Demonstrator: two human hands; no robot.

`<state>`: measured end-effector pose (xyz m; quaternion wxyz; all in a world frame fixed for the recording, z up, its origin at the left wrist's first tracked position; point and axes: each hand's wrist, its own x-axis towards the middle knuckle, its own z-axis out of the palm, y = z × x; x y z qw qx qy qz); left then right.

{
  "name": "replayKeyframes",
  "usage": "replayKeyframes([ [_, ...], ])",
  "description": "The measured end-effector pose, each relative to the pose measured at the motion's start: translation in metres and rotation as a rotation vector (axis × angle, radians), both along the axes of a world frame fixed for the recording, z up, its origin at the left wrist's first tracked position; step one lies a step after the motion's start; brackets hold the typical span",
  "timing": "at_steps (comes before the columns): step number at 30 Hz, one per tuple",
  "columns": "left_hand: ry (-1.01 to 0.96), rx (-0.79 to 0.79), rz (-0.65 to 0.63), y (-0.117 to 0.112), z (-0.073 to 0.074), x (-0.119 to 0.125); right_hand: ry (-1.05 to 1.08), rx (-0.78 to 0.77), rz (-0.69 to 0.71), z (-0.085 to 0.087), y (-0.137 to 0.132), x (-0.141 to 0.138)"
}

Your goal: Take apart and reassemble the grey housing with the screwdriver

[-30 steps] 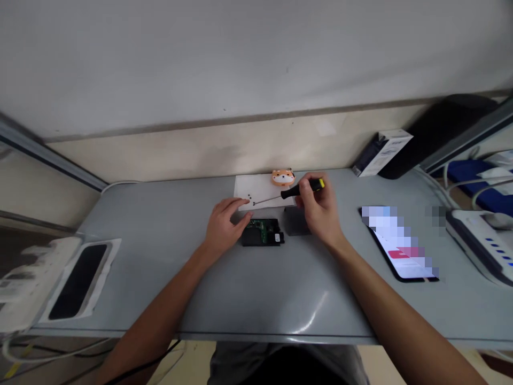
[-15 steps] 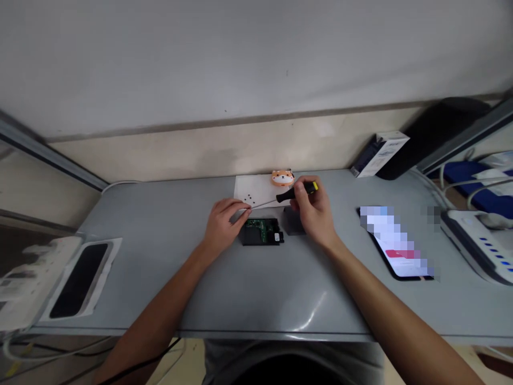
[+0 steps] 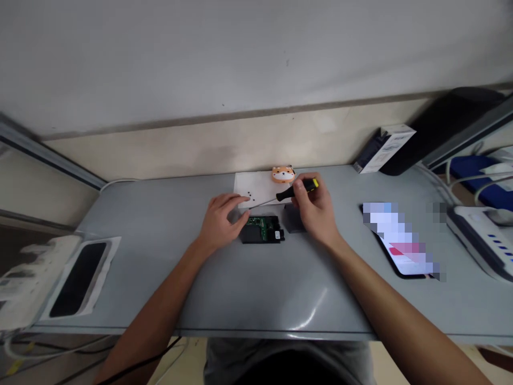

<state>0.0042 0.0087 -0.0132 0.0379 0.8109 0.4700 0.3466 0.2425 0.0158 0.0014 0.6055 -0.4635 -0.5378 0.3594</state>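
Note:
A screwdriver (image 3: pixel 297 190) with a black and yellow handle is gripped in my right hand (image 3: pixel 316 211), its thin shaft pointing left. My left hand (image 3: pixel 223 220) is open near the screwdriver tip, thumb and fingers apart. Under the tip lies a small device with a green circuit board (image 3: pixel 262 230) in a black housing. Partly beneath my right hand rests a dark flat cover (image 3: pixel 294 219). Several tiny dark screws (image 3: pixel 250 197) lie on a white paper (image 3: pixel 258 182) behind the device; my left fingertips reach over its edge.
An orange animal-faced case (image 3: pixel 282 174) sits on the paper. To the right are a lit phone (image 3: pixel 396 240), a power strip (image 3: pixel 481 240), a leaning box (image 3: pixel 385 148) and a black cylinder (image 3: pixel 436 131). At left, a dark phone (image 3: pixel 79 278) lies by a white power strip (image 3: pixel 40 278).
My left thumb and fingers have spread apart from their pinch at the screwdriver tip. My right hand still holds the screwdriver in nearly the same place. The view has shifted slightly.

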Motion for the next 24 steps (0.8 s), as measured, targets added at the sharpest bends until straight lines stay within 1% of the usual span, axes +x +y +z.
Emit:
replayKeyframes([
  [3, 0.003, -0.065, 0.007, 0.0013, 0.0039, -0.0059, -0.062, -0.005, 0.013, -0.0003, -0.0029, -0.0009],
  [6, 0.049, -0.152, 0.012, 0.0033, 0.0036, -0.0101, -0.116, -0.020, 0.030, -0.0008, -0.0051, -0.0020],
  [9, 0.099, -0.196, -0.034, 0.0040, 0.0013, -0.0100, -0.149, -0.023, 0.046, -0.0015, -0.0062, -0.0022],
  [19, 0.164, -0.206, -0.193, -0.0013, 0.0047, -0.0039, -0.197, -0.005, 0.042, -0.0015, -0.0078, -0.0017],
  [24, 0.152, -0.197, -0.226, -0.0012, 0.0024, -0.0050, -0.200, -0.005, 0.038, -0.0024, -0.0075, -0.0031],
])
